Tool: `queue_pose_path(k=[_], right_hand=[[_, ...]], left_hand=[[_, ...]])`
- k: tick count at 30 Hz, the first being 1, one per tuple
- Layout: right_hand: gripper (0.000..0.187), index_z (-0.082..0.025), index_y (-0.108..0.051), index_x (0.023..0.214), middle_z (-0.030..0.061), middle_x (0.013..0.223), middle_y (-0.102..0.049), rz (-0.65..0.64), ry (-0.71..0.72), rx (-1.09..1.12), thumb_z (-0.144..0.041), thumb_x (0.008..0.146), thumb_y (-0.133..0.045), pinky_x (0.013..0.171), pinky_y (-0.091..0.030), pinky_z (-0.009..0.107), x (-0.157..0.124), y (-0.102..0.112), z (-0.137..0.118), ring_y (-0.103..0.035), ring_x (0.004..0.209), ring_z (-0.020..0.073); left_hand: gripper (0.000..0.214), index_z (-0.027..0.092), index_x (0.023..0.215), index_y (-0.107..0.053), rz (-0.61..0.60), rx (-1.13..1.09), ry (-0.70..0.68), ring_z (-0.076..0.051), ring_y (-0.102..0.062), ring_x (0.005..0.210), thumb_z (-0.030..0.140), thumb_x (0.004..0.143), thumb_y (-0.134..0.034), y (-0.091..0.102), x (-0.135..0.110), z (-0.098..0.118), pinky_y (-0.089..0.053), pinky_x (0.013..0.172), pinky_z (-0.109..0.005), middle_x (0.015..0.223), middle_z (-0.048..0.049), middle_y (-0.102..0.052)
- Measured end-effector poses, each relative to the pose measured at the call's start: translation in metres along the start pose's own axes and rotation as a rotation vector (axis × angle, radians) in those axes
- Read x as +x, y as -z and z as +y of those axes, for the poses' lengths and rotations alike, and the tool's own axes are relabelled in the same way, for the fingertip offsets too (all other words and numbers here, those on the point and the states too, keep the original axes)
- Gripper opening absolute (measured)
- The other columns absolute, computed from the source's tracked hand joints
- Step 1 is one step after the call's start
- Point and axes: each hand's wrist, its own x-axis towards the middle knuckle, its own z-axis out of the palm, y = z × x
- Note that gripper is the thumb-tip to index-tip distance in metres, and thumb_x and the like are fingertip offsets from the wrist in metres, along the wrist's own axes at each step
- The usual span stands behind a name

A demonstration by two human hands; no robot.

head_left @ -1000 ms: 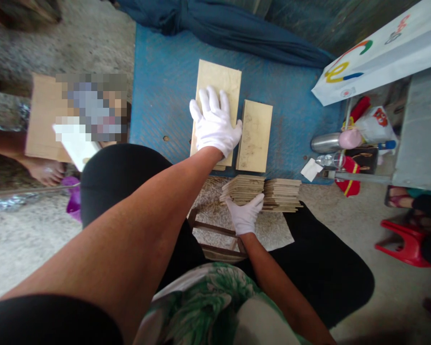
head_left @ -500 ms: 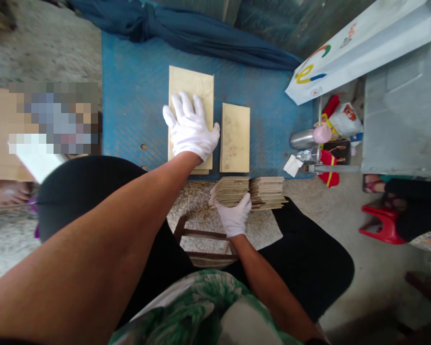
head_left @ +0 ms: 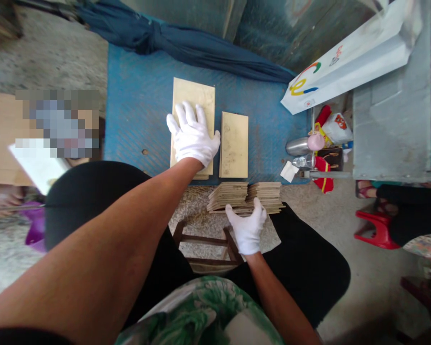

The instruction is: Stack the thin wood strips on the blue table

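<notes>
My left hand point(head_left: 194, 138), in a white glove, lies flat with fingers spread on a stack of pale yellowish rectangular boards point(head_left: 197, 93). Right of it, a second, shorter stack of similar boards point(head_left: 234, 146) rests on the blue tabletop point(head_left: 143, 115). My right hand point(head_left: 248, 229), also gloved in white, is at the lower edge of two groups of thin boards standing side by side, the left group point(head_left: 229, 195) and the right group point(head_left: 266, 196). Its thumb and fingers are apart; whether the fingertips touch the boards is hard to tell.
A rolled dark blue cloth point(head_left: 201, 45) runs along the table's far edge. A white paper bag point(head_left: 348, 60) leans at the right. Near it are a metal flask point(head_left: 297, 146), a white paper piece point(head_left: 289, 171) and a grey metal surface point(head_left: 388, 134). A red stool point(head_left: 375, 230) stands further right.
My right hand has moved right and slightly down along the standing boards, its thumb and fingers spreading wider. My left hand stays on its stack. The whole view has shifted a little.
</notes>
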Motion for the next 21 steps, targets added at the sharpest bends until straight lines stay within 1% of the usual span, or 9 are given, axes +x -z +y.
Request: queue_pose_path(k=[2, 4, 7, 10, 12, 14, 16, 19, 21], right_hand=[[0.094, -0.009, -0.056, 0.139, 0.0229, 0.132, -0.055, 0.013, -0.016, 0.016, -0.064, 0.066, -0.08, 0.113, -0.045, 0.055, 0.0, 0.02, -0.003, -0.056, 0.127, 0.0383], [0.097, -0.011, -0.057, 0.139, 0.0214, 0.132, -0.057, 0.027, -0.067, 0.056, -0.066, 0.064, -0.082, 0.111, -0.047, 0.056, 0.0, 0.045, -0.005, -0.059, 0.124, 0.0376], [0.099, -0.014, -0.052, 0.143, 0.0185, 0.132, -0.06, 0.065, -0.116, 0.195, -0.063, 0.063, -0.085, 0.108, -0.052, 0.054, -0.001, 0.085, -0.011, -0.064, 0.119, 0.0344], [0.099, -0.015, -0.048, 0.145, 0.0168, 0.132, -0.061, 0.107, -0.086, 0.365, -0.056, 0.064, -0.088, 0.107, -0.054, 0.051, 0.002, 0.119, -0.023, -0.066, 0.117, 0.0312], [0.097, -0.015, -0.048, 0.144, 0.0165, 0.132, -0.061, 0.139, -0.042, 0.416, -0.051, 0.064, -0.089, 0.107, -0.054, 0.05, 0.004, 0.133, -0.032, -0.066, 0.119, 0.0303], [0.094, -0.014, -0.048, 0.143, 0.0171, 0.133, -0.06, 0.168, 0.004, 0.416, -0.047, 0.064, -0.089, 0.109, -0.053, 0.05, 0.006, 0.14, -0.04, -0.064, 0.122, 0.0307], [0.095, -0.014, -0.047, 0.145, 0.0183, 0.135, -0.059, 0.184, 0.045, 0.396, -0.047, 0.066, -0.089, 0.109, -0.053, 0.052, 0.008, 0.14, -0.044, -0.063, 0.125, 0.032], [0.097, -0.015, -0.043, 0.148, 0.0203, 0.138, -0.057, 0.171, 0.089, 0.364, -0.051, 0.07, -0.086, 0.109, -0.053, 0.054, 0.01, 0.13, -0.044, -0.061, 0.128, 0.0333], [0.098, -0.014, -0.04, 0.15, 0.0221, 0.14, -0.055, 0.163, 0.116, 0.354, -0.053, 0.072, -0.084, 0.109, -0.052, 0.055, 0.012, 0.121, -0.041, -0.06, 0.13, 0.0342]], left_hand=[[0.086, 0.006, 0.165, -0.02, 0.015, 0.002, -0.001, -0.042, -0.004, 0.161, 0.055, 0.097, -0.04, -0.001, 0.0, 0.0, -0.003, 0.129, -0.064, 0.175, -0.0172, -0.013], [0.086, 0.006, 0.165, -0.021, 0.015, 0.006, -0.003, -0.042, -0.005, 0.161, 0.055, 0.098, -0.04, -0.001, -0.001, 0.0, -0.003, 0.129, -0.064, 0.175, -0.0181, -0.014], [0.085, 0.007, 0.165, -0.021, 0.004, 0.014, -0.005, -0.042, -0.005, 0.161, 0.056, 0.098, -0.039, 0.0, -0.001, 0.0, -0.005, 0.128, -0.064, 0.174, -0.0186, -0.016], [0.085, 0.01, 0.166, -0.021, 0.005, 0.015, -0.001, -0.042, -0.005, 0.161, 0.056, 0.097, -0.039, 0.001, 0.0, 0.0, -0.005, 0.128, -0.064, 0.174, -0.0179, -0.017], [0.085, 0.008, 0.165, -0.022, 0.002, 0.011, -0.002, -0.042, -0.005, 0.161, 0.056, 0.097, -0.039, 0.002, 0.0, 0.0, -0.005, 0.128, -0.065, 0.174, -0.0191, -0.017], [0.085, 0.007, 0.165, -0.021, -0.001, 0.005, -0.005, -0.043, -0.005, 0.161, 0.056, 0.098, -0.039, 0.002, 0.0, 0.0, -0.004, 0.128, -0.065, 0.174, -0.0199, -0.015], [0.084, 0.008, 0.165, -0.021, 0.002, -0.004, -0.007, -0.042, -0.005, 0.161, 0.056, 0.098, -0.039, 0.002, -0.001, 0.0, -0.004, 0.128, -0.065, 0.175, -0.0188, -0.014], [0.083, 0.009, 0.165, -0.02, 0.02, -0.02, -0.006, -0.04, -0.005, 0.161, 0.055, 0.099, -0.039, 0.002, -0.002, 0.0, -0.002, 0.128, -0.065, 0.175, -0.0166, -0.014], [0.083, 0.008, 0.165, -0.021, 0.017, -0.016, -0.002, -0.041, -0.005, 0.161, 0.055, 0.099, -0.039, 0.002, -0.002, 0.001, -0.002, 0.128, -0.065, 0.175, -0.0173, -0.014]])
